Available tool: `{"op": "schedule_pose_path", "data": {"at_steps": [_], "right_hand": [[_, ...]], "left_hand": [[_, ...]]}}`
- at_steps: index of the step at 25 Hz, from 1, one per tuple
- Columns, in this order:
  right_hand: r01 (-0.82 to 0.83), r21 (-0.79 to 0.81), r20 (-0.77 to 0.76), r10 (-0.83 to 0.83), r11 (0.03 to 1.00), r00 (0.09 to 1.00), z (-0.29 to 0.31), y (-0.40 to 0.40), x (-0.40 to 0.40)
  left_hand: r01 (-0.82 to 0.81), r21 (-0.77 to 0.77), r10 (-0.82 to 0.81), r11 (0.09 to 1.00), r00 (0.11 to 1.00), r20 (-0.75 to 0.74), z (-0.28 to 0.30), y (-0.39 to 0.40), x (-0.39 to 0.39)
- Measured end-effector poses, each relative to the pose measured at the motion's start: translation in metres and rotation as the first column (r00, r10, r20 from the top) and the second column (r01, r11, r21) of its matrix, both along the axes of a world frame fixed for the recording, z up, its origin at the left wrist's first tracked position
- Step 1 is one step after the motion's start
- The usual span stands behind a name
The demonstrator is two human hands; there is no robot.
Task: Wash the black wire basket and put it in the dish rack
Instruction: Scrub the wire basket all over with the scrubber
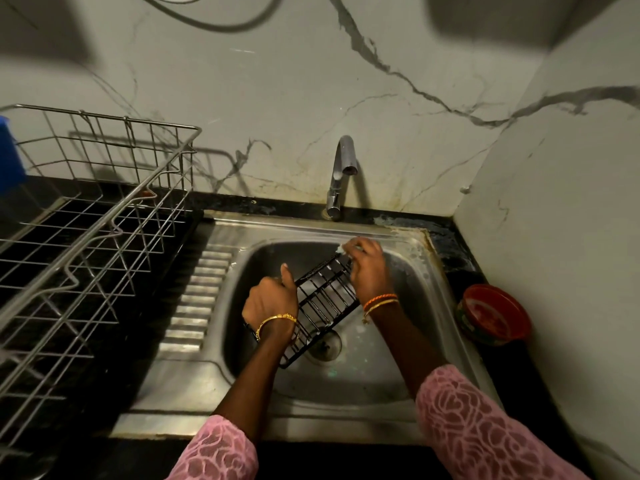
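Black wire basket [322, 299]: I am holding it tilted over the bowl of the steel sink [408, 344], above the drain [325, 344]. Its far end is pointing toward the faucet and its near end is hanging low, close to the drain.

Left hand [272, 301]: it is gripping the left long edge of the basket, with the fingers closed around the wire and the thumb sticking up along the rim. A gold bangle [277, 322] is sitting on this wrist.

Right hand [369, 270]: it is at the far right corner of the basket, with the fingers closed on something small and pale [343, 249] that is pressing on the wire. It is blurred, so I cannot tell what it is.

Right wrist: orange and gold bangles [380, 301] are lying on it.

Sleeves: both of my arms are wearing pink lace sleeves [481, 420].

Faucet [341, 174]: it is standing behind the sink, against the marble wall. I am not seeing any water running from it.

Dish rack [93, 220]: the steel wire rack is standing on the black counter, to the left of the sink and well apart from the basket.

Blue thing [10, 161]: it is hanging at the left edge of the rack, cut by the frame.

Red bowl [493, 315]: it is standing on the counter just to the right of the sink.
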State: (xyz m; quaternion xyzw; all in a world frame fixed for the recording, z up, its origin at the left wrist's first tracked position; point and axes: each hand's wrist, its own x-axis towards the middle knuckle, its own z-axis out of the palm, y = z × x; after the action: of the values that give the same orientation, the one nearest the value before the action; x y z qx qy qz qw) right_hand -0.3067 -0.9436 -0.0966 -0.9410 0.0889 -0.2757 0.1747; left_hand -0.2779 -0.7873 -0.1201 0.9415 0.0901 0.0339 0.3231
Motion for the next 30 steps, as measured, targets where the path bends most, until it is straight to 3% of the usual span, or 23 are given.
{"op": "schedule_pose_path", "data": {"at_steps": [3, 8, 11, 14, 18, 24, 30], "right_hand": [[0.121, 0.113, 0.007, -0.123, 0.986, 0.992, 0.012, -0.02, 0.011], [-0.078, -0.013, -0.026, 0.078, 0.997, 0.997, 0.008, 0.009, 0.0], [0.072, 0.15, 0.011, -0.074, 0.986, 0.997, 0.015, -0.015, 0.015], [0.183, 0.358, -0.051, -0.176, 0.916, 0.983, 0.021, -0.034, 0.023], [0.136, 0.504, 0.058, -0.19, 0.853, 0.98, 0.025, -0.022, 0.015], [0.054, 0.282, 0.041, -0.068, 0.958, 0.997, 0.016, -0.007, -0.003], [0.072, 0.278, 0.013, -0.079, 0.958, 0.997, 0.007, -0.018, -0.044]], "left_hand": [[0.016, -0.011, -0.016, 1.0, 1.0, -0.015, 0.002, -0.001, -0.001], [0.008, -0.022, -0.009, 1.0, 0.999, -0.042, 0.005, 0.0, 0.0], [0.002, -0.024, -0.003, 1.0, 0.999, -0.052, 0.003, 0.001, 0.0], [0.004, -0.032, -0.005, 0.999, 0.998, -0.057, 0.002, 0.001, -0.001], [-0.008, -0.043, 0.005, 0.999, 0.998, -0.061, 0.002, -0.001, -0.001], [-0.056, -0.079, 0.049, 0.995, 0.995, -0.084, 0.006, 0.001, -0.001], [-0.047, -0.051, 0.043, 0.998, 0.996, -0.078, 0.006, 0.003, 0.003]]}}
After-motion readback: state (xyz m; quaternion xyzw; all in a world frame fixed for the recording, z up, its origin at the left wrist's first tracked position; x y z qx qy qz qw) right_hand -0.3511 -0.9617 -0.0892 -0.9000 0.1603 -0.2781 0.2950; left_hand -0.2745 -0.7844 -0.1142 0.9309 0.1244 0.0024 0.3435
